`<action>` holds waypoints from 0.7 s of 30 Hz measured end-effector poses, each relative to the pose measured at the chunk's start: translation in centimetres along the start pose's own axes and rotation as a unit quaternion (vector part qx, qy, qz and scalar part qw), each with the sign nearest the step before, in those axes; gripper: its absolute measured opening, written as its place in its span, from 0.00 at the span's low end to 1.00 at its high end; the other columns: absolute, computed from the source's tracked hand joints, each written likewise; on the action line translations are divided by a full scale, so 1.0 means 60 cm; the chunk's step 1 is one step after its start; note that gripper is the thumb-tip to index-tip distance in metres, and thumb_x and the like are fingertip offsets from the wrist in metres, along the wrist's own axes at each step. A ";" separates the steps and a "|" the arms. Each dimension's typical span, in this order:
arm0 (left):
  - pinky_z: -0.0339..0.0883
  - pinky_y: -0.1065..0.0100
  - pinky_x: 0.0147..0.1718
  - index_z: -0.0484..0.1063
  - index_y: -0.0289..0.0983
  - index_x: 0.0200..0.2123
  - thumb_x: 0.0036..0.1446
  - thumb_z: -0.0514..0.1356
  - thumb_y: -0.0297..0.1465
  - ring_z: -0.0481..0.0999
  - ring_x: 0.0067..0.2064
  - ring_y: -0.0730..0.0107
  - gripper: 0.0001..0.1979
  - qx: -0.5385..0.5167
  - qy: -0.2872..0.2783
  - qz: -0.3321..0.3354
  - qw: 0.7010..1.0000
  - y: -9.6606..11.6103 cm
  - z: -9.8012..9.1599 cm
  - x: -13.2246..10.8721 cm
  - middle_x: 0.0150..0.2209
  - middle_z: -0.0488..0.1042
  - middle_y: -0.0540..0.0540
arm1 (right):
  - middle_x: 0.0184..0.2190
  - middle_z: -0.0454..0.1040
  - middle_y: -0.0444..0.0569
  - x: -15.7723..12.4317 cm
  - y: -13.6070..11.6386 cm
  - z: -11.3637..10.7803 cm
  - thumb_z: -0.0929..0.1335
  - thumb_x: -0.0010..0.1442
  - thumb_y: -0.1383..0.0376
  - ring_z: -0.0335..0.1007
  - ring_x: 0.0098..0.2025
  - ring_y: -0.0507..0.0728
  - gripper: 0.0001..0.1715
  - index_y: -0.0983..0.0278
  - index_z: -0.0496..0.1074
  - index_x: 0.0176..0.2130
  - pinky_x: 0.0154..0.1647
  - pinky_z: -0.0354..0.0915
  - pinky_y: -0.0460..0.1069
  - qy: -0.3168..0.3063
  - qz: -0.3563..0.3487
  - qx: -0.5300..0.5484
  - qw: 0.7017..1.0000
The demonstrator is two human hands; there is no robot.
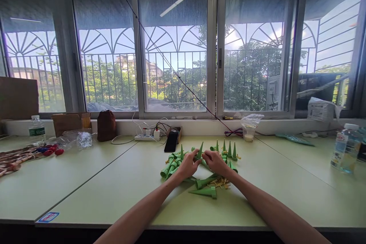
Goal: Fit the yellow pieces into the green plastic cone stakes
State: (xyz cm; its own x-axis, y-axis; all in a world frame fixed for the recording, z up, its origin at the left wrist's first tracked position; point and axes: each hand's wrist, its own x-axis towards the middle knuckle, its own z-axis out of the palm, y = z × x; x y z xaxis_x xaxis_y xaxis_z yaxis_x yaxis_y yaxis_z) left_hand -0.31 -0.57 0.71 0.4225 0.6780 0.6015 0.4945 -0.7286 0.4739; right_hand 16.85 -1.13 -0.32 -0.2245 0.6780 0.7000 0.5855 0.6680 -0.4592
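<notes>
My left hand is closed around a green plastic cone spike, which points upward. Close beside it, my right hand is pinched at the cone's side; whatever sits between its fingertips is too small to make out. Several more green cones lie in a heap left of my hands, and a few stand upright behind the right one, such as this standing cone. Nearer to me, one loose cone lies on its side by a pile of small yellow plastic pieces.
A black phone leans by a power strip at the back. To the right stand a cup with a plastic bag and a clear bottle. Leftward are a brown pouch, a cardboard box and beaded cords.
</notes>
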 end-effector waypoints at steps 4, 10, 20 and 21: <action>0.65 0.71 0.32 0.70 0.38 0.48 0.53 0.59 0.28 0.73 0.32 0.69 0.17 0.007 0.006 0.001 1.000 -0.005 0.001 -0.001 0.34 0.76 0.47 | 0.16 0.57 0.39 0.001 0.000 -0.001 0.60 0.62 0.61 0.49 0.22 0.49 0.20 0.63 0.58 0.20 0.24 0.46 0.45 -0.009 -0.001 0.008 1.000; 0.68 0.70 0.34 0.70 0.38 0.51 0.53 0.58 0.28 0.73 0.32 0.68 0.20 0.002 0.007 -0.021 1.000 -0.015 0.006 0.000 0.30 0.76 0.48 | 0.15 0.58 0.39 0.000 -0.002 -0.001 0.60 0.62 0.62 0.50 0.21 0.49 0.20 0.63 0.58 0.20 0.24 0.46 0.45 -0.008 -0.001 0.014 1.000; 0.71 0.68 0.36 0.73 0.39 0.48 0.52 0.57 0.26 0.75 0.34 0.66 0.19 -0.026 0.016 -0.012 0.999 -0.008 0.002 0.000 0.32 0.76 0.47 | 0.17 0.59 0.40 0.000 -0.003 -0.001 0.60 0.61 0.62 0.51 0.23 0.49 0.18 0.65 0.62 0.21 0.25 0.47 0.45 -0.015 -0.005 0.014 1.000; 0.71 0.68 0.36 0.73 0.39 0.48 0.52 0.57 0.26 0.75 0.35 0.66 0.18 -0.026 0.015 -0.012 0.999 -0.008 0.002 0.000 0.32 0.76 0.47 | 0.17 0.59 0.40 0.000 -0.003 -0.001 0.60 0.61 0.63 0.51 0.23 0.49 0.18 0.65 0.62 0.21 0.25 0.47 0.45 -0.016 -0.005 0.016 1.000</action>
State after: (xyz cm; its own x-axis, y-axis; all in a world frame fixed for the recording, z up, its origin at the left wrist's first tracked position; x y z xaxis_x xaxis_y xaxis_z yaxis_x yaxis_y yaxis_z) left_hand -0.48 -0.20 0.42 0.3885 0.6927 0.6076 0.4632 -0.7169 0.5211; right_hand 16.76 -1.27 -0.21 -0.2557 0.6803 0.6868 0.5584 0.6839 -0.4696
